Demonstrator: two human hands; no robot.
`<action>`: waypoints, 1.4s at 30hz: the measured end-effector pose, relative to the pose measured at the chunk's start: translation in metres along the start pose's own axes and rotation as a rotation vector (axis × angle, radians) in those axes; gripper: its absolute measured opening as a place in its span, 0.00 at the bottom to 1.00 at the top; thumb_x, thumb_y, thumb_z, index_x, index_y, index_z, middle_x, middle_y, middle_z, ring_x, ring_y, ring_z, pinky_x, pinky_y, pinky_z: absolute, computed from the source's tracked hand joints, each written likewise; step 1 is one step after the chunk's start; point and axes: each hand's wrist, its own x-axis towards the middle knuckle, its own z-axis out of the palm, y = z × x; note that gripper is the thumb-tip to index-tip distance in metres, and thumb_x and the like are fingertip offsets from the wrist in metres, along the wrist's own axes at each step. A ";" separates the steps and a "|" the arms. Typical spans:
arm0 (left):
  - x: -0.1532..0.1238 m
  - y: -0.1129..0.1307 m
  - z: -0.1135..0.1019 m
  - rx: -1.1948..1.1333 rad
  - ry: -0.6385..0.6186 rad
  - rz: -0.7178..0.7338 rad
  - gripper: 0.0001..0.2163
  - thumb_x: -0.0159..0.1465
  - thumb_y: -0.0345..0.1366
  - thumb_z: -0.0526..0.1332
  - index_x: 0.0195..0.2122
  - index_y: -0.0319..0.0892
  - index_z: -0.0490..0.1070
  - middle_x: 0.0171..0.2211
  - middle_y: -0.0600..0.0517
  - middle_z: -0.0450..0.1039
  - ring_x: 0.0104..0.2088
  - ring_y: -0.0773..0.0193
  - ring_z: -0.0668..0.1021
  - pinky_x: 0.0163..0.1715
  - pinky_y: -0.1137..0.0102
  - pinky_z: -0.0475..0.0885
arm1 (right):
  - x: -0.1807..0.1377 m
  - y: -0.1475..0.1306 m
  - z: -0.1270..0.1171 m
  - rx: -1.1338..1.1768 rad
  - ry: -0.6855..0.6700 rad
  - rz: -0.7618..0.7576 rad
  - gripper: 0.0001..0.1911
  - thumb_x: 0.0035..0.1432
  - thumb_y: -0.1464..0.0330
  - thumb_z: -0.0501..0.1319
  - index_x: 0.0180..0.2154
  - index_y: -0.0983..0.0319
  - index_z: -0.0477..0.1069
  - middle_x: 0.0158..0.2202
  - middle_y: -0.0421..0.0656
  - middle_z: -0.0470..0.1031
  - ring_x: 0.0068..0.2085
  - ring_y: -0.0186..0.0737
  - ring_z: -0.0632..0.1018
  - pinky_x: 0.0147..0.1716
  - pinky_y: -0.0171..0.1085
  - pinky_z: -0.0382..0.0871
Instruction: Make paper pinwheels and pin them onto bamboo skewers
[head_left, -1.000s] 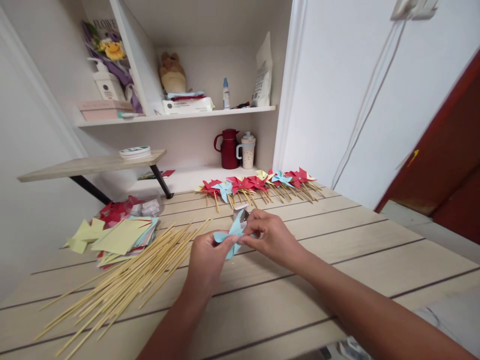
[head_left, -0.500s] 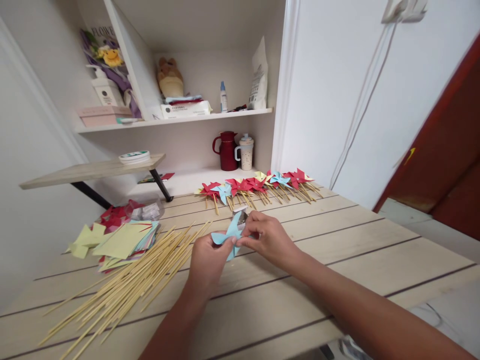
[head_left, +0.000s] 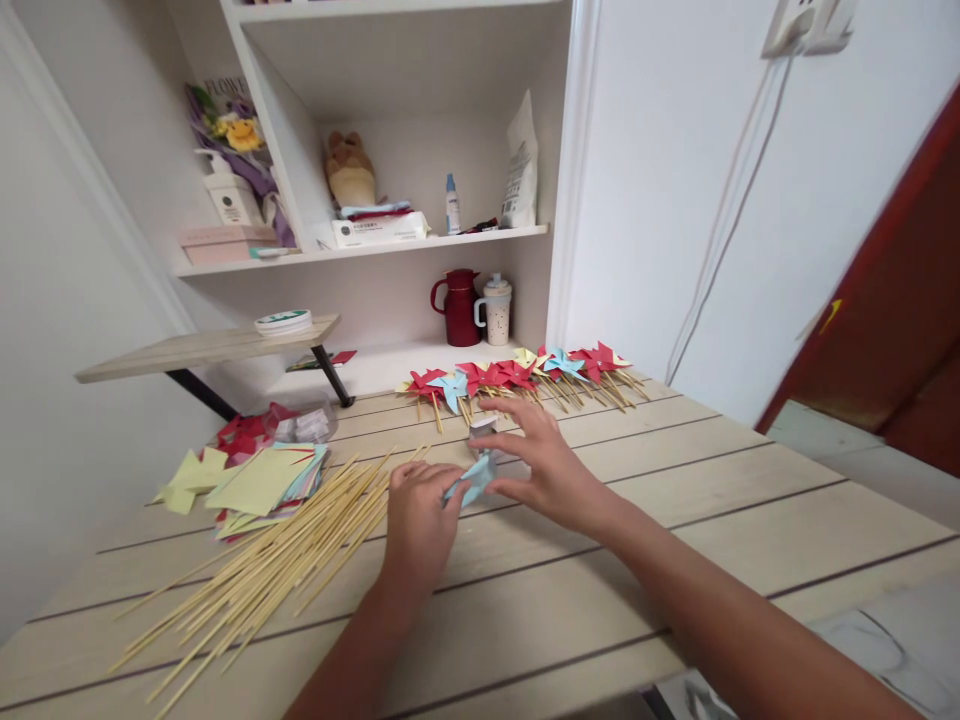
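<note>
A light blue paper pinwheel is pinched in my left hand, turned so that its blades show partly edge-on. My right hand is just right of it, fingers spread and apart, with nothing visible between them. Behind the pinwheel, a small open box stands on the table, partly covered by my right hand. Left of my left hand lies a loose fan of thin wooden sticks.
Finished pinwheels on sticks line the table's back edge. Coloured paper squares, a folded yellow pinwheel and a clear container lie at the left, near a raised wooden stand. A red jug and a cup stand behind.
My right hand has let go of the blue pinwheel and opened, fingers spreading. The pinwheel has tilted in my left hand. The camera view has shifted slightly.
</note>
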 end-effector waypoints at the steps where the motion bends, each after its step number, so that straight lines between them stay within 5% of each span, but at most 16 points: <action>1: -0.001 0.001 -0.001 0.039 0.002 0.043 0.07 0.62 0.31 0.61 0.33 0.47 0.80 0.35 0.51 0.83 0.37 0.56 0.81 0.50 0.56 0.63 | -0.001 0.000 0.003 -0.028 -0.010 -0.010 0.17 0.54 0.66 0.70 0.47 0.54 0.76 0.63 0.47 0.63 0.62 0.55 0.64 0.59 0.56 0.56; 8: -0.005 0.005 0.000 0.187 0.065 0.271 0.13 0.62 0.23 0.58 0.39 0.47 0.77 0.38 0.52 0.83 0.37 0.58 0.80 0.52 0.54 0.60 | -0.001 -0.003 0.013 -0.125 0.033 -0.069 0.02 0.57 0.68 0.68 0.35 0.56 0.78 0.56 0.44 0.73 0.58 0.52 0.68 0.55 0.52 0.59; 16: -0.005 0.006 0.001 0.165 0.087 0.221 0.13 0.62 0.24 0.58 0.38 0.48 0.78 0.38 0.53 0.82 0.38 0.58 0.80 0.54 0.54 0.58 | 0.000 -0.004 0.015 -0.011 0.017 -0.006 0.03 0.57 0.72 0.66 0.31 0.58 0.78 0.49 0.44 0.78 0.53 0.49 0.72 0.53 0.51 0.61; 21: 0.000 0.010 -0.003 0.052 0.213 0.050 0.08 0.64 0.38 0.62 0.42 0.50 0.78 0.42 0.50 0.81 0.45 0.53 0.78 0.56 0.53 0.57 | 0.002 -0.003 0.017 0.402 0.049 0.323 0.05 0.52 0.68 0.68 0.34 0.58 0.79 0.43 0.45 0.80 0.48 0.47 0.75 0.49 0.46 0.65; 26: 0.005 0.007 -0.009 -0.360 0.389 -0.294 0.30 0.65 0.49 0.58 0.66 0.45 0.56 0.58 0.41 0.68 0.58 0.52 0.70 0.56 0.56 0.63 | 0.005 0.000 0.016 0.933 0.035 0.764 0.12 0.47 0.62 0.70 0.31 0.64 0.78 0.28 0.41 0.77 0.32 0.39 0.74 0.38 0.38 0.64; 30: 0.007 0.006 -0.007 -0.754 0.199 -0.564 0.33 0.62 0.53 0.61 0.64 0.41 0.58 0.56 0.38 0.70 0.56 0.54 0.72 0.55 0.61 0.66 | 0.006 0.001 0.013 1.092 0.090 0.810 0.13 0.42 0.62 0.72 0.27 0.64 0.77 0.23 0.38 0.74 0.28 0.35 0.69 0.36 0.37 0.60; 35: 0.006 0.015 -0.006 -1.015 -0.101 -0.579 0.28 0.51 0.45 0.72 0.51 0.37 0.73 0.50 0.39 0.76 0.50 0.52 0.78 0.49 0.64 0.70 | 0.007 -0.006 0.014 1.105 0.094 0.839 0.12 0.40 0.63 0.72 0.25 0.65 0.76 0.23 0.38 0.73 0.27 0.34 0.68 0.35 0.37 0.59; 42: 0.006 0.020 -0.007 -1.043 -0.037 -0.677 0.20 0.47 0.40 0.75 0.40 0.37 0.79 0.39 0.44 0.82 0.39 0.56 0.81 0.43 0.65 0.73 | 0.005 -0.012 0.020 1.079 0.048 0.866 0.10 0.39 0.65 0.71 0.24 0.64 0.74 0.21 0.36 0.70 0.26 0.34 0.67 0.32 0.36 0.58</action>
